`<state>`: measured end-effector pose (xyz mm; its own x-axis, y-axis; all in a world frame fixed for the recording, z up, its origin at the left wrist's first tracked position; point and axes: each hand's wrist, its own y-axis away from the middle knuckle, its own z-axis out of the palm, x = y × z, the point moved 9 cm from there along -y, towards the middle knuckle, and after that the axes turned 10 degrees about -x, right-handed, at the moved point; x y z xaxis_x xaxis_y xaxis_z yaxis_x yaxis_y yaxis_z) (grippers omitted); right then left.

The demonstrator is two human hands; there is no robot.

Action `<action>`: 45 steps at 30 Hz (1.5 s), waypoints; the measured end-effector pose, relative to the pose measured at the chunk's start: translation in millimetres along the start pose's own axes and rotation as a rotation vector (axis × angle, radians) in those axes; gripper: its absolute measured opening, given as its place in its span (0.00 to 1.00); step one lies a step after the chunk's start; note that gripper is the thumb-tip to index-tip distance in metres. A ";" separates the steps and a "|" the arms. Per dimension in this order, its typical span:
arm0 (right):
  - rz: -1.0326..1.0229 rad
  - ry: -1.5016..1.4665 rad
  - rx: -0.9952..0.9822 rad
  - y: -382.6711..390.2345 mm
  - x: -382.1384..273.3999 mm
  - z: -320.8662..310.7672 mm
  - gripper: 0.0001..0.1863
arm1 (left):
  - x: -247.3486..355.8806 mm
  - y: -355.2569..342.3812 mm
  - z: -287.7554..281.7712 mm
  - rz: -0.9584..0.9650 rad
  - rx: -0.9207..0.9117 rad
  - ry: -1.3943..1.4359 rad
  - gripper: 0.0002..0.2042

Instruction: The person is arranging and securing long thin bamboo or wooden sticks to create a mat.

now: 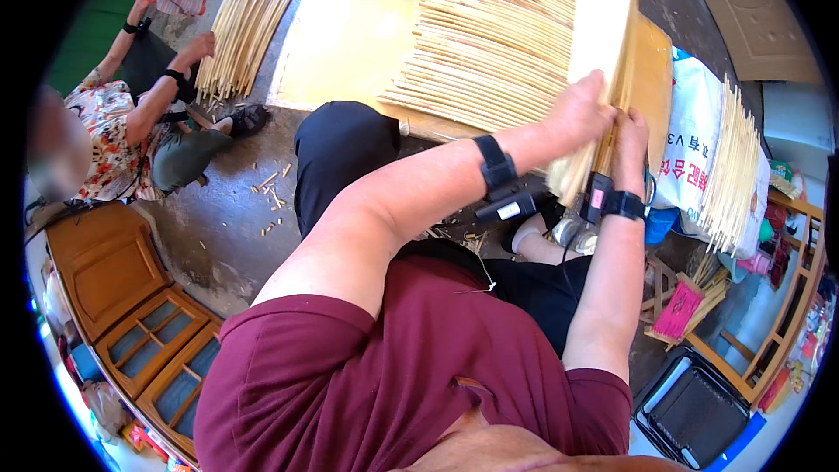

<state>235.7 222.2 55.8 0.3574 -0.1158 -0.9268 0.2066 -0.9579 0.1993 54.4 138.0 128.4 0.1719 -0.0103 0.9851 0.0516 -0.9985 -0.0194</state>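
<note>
My left hand [580, 115] reaches across to the right and is closed at the edge of a long, pale, streaky bundle [603, 17]. Bright light washes out the bundle, so its single strands cannot be told. Close beside it, my right hand [631, 133] is closed around brown thin stalks [606, 150] that run upright along the bundle. Some of its fingers are hidden. Under and beyond the hands, many straw-coloured stalks [498, 44] lie side by side in a wide layer on a yellow board table [350, 26].
At the left, another person [114, 122] sits with a hand at a row of stalks [249, 26] on the floor. More stalks [732, 170] rest on a white printed sack [686, 135] to the right. Stalk scraps [273, 192] litter the floor. A black tray [695, 406] stands lower right.
</note>
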 end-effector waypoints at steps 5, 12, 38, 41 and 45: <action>0.024 -0.367 0.064 66.5 -36.8 -34.7 0.15 | 68.7 30.6 32.3 0.251 -0.041 0.066 0.14; 0.325 -0.430 0.162 133.9 -1.8 -38.9 0.36 | 88.2 64.3 85.3 0.436 -0.407 -0.096 0.20; -0.174 -0.544 0.055 140.2 -57.0 -43.0 0.35 | 104.3 90.9 75.6 0.739 -0.231 -0.124 0.32; -0.203 -0.522 0.055 135.8 -55.8 -43.2 0.33 | 104.8 89.2 72.3 0.727 -0.218 -0.128 0.33; -0.157 -0.357 0.073 128.0 -51.0 -45.9 0.35 | 102.5 86.0 68.7 0.680 -0.220 -0.123 0.34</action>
<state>285.7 117.5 143.2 -0.0149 -0.0379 -0.9992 0.1634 -0.9859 0.0350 144.0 54.8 216.0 0.2054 -0.6397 0.7407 -0.3034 -0.7612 -0.5732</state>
